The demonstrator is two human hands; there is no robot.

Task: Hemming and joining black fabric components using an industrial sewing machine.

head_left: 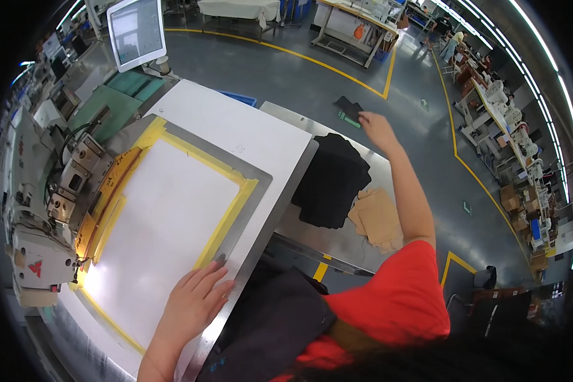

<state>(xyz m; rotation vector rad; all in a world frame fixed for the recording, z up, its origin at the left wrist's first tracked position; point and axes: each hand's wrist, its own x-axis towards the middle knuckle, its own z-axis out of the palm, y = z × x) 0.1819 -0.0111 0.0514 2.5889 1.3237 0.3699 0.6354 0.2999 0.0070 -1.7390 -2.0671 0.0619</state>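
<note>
My left hand (197,298) lies with fingers outstretched on the near right corner of the white work plate (172,191), which is bordered with yellow tape. A small dark bit shows at its fingertips; what it is I cannot make out. Out over the far side of the metal side table (280,114), my right hand (379,132) pinches a small black fabric piece (347,106) by its edge. Below that hand sits a pile of black fabric pieces (334,181), beside a stack of tan pieces (377,219). A dark cloth (274,325) covers my lap.
The sewing machine head (51,254) stands along the plate's left side, its lamp lit. Behind it a screen (137,35) rises on a post. A blue bin (239,99) shows behind the table. Yellow lines mark the grey floor; workbenches with machines (509,121) stand at right.
</note>
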